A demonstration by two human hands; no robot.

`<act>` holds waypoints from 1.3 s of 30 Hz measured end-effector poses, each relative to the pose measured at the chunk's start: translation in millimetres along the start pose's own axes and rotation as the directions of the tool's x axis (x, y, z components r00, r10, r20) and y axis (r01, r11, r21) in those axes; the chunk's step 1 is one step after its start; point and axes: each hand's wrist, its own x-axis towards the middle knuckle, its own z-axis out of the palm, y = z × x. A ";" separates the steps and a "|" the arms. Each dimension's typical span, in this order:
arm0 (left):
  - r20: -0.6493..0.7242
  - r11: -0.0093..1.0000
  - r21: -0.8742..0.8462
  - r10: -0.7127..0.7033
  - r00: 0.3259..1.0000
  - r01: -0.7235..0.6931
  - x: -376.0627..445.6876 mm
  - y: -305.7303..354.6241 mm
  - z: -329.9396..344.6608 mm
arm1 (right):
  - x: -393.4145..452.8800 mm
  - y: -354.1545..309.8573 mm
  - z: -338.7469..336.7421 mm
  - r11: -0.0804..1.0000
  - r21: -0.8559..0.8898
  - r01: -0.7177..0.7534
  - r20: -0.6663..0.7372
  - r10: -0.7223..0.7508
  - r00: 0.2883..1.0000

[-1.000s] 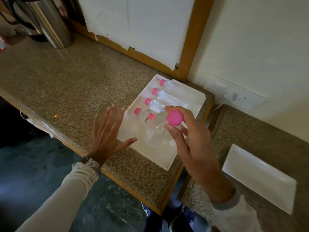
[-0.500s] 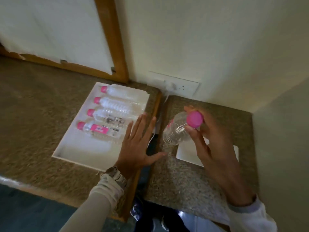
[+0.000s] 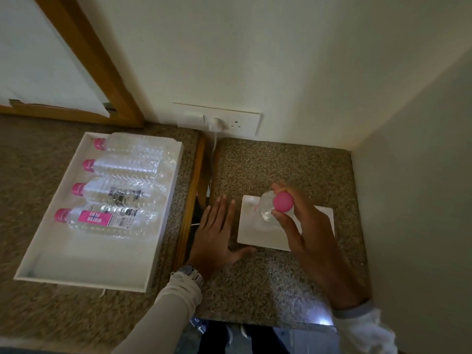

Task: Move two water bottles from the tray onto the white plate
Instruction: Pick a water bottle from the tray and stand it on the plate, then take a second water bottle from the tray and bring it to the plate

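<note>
The right hand [image 3: 309,226] pinches the first water bottle [image 3: 268,209] near its pink cap, upright over the white plate [image 3: 258,233]; the left hand [image 3: 217,233] hovers empty, fingers spread. Next: set it down (four remain in the tray [image 3: 84,264]).

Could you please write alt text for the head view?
The right hand holds a pink-capped water bottle upright over the white plate. The left hand is spread open beside it; four bottles lie in the tray.

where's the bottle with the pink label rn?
The clear plastic bottle with the pink label lies on its side in the white rectangular tray, left in the head view, nearest the person of the four bottles there.
</note>
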 end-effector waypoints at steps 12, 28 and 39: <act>-0.098 0.999 -0.036 0.010 0.995 -0.014 3.5 0.8 23.2 | 2.3 18.2 8.9 1.000 -0.010 -0.014 0.062 0.015 0.998; 0.019 0.999 0.034 -0.007 1.000 0.006 -10.0 2.3 -23.0 | 3.0 -31.9 -7.2 0.961 -0.257 0.099 -0.082 -0.124 0.989; -0.328 0.999 0.025 -0.029 0.944 0.040 -74.7 -61.2 -116.3 | 24.7 -127.1 80.1 0.880 -0.213 0.425 -0.193 -0.465 0.864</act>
